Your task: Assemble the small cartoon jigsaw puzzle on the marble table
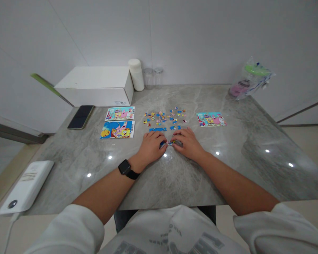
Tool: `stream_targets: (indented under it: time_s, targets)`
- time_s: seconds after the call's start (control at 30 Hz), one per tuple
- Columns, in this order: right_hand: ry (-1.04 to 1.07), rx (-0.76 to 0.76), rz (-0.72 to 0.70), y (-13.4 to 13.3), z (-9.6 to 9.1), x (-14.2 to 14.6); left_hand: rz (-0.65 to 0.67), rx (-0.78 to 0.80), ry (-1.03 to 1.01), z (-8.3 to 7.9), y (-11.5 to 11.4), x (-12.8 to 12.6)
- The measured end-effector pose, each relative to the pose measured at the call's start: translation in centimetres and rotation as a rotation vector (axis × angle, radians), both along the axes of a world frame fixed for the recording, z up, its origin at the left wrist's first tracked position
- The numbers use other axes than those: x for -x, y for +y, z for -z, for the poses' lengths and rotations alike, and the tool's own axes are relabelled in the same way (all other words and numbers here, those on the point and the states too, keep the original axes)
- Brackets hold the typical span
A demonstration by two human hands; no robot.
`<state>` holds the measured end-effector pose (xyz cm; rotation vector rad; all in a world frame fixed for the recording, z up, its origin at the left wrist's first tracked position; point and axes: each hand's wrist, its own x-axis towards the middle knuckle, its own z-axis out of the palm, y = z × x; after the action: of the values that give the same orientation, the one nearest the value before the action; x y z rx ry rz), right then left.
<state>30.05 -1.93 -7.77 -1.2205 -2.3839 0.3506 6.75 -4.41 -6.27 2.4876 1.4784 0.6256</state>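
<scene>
Both my hands rest on the grey marble table (175, 176), fingertips meeting over a few small joined jigsaw pieces (171, 143). My left hand (151, 146), with a black watch on its wrist, pinches one end of them. My right hand (188, 143) pinches the other end. Just beyond the hands lie a short blue strip of joined pieces (158, 129) and a scatter of several loose colourful pieces (164, 117).
Two cartoon picture cards (118, 122) lie to the left and one card (211, 119) to the right. A phone (81, 116), white box (95, 86), white bottle (136, 74), two jars (153, 77) and plastic bag (250, 79) stand farther back. A white device (26, 187) lies at the near left edge.
</scene>
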Motion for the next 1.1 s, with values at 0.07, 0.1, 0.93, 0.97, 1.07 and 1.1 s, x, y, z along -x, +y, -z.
stream_targets:
  time_s: [0.07, 0.1, 0.93, 0.97, 1.07, 1.1]
  targets:
    - [-0.002, -0.005, -0.003, 0.0, 0.0, 0.0, -0.001, 0.002, -0.004, 0.1, 0.0, 0.0]
    - [-0.003, -0.008, -0.004, 0.0, 0.0, 0.0, -0.002, 0.002, -0.005, 0.1, 0.0, 0.0]
    - [-0.038, -0.063, 0.069, -0.4, -0.3, -1.0, 0.112, -0.048, 0.049, -0.2, 0.0, 0.3]
    - [-0.038, -0.062, 0.067, -0.3, -0.3, -0.9, 0.116, -0.048, 0.06, -0.2, 0.1, 0.2]
    - [-0.032, -0.062, 0.064, -0.3, -0.3, -0.6, 0.123, -0.054, 0.08, -0.2, 0.2, 0.2]
    - [-0.03, -0.064, 0.065, -0.2, -0.3, -0.5, 0.124, -0.056, 0.084, -0.3, 0.2, 0.1]
